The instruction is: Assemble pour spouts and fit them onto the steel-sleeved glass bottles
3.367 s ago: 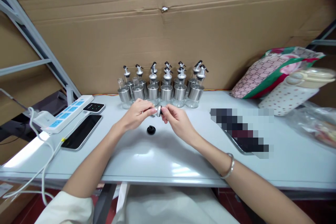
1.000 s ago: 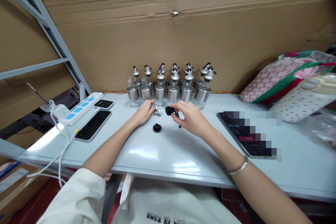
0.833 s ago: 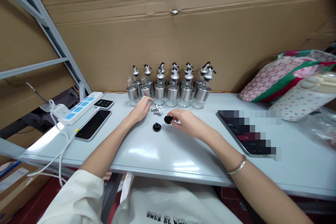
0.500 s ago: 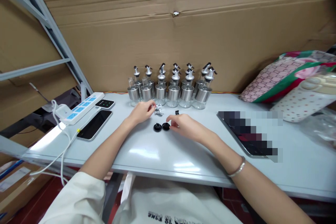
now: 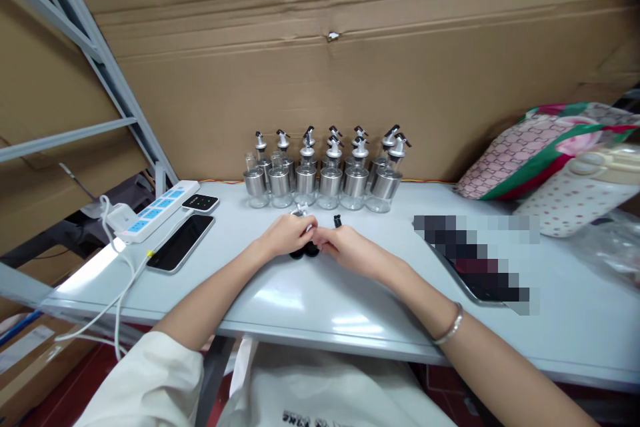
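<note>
My left hand (image 5: 289, 235) and my right hand (image 5: 347, 247) meet fingertip to fingertip over the table, each closed in a pinch. What they pinch is hidden by the fingers. Just below them lie two round black stoppers, the left one (image 5: 297, 254) and the right one (image 5: 312, 251), partly covered. Silver spout pieces (image 5: 300, 209) show behind my left hand, and small black levers (image 5: 337, 219) stick out behind my right. Farther back stand several glass bottles with steel bands; the two front left ones, a bottle (image 5: 255, 188) and its neighbour (image 5: 281, 187), have bare necks.
A phone (image 5: 181, 244), a small black device (image 5: 201, 203) and a white power strip (image 5: 163, 210) with cables lie at left. On the right are a blurred-out dark tablet-like device (image 5: 480, 290), a spotted bottle (image 5: 575, 197) and a patterned bag (image 5: 520, 153). Cardboard (image 5: 350, 80) stands behind.
My left hand has moved right and toward me, away from the silver pieces, to meet my right hand. My right hand has lifted off the right black stopper and closed its fingers.
</note>
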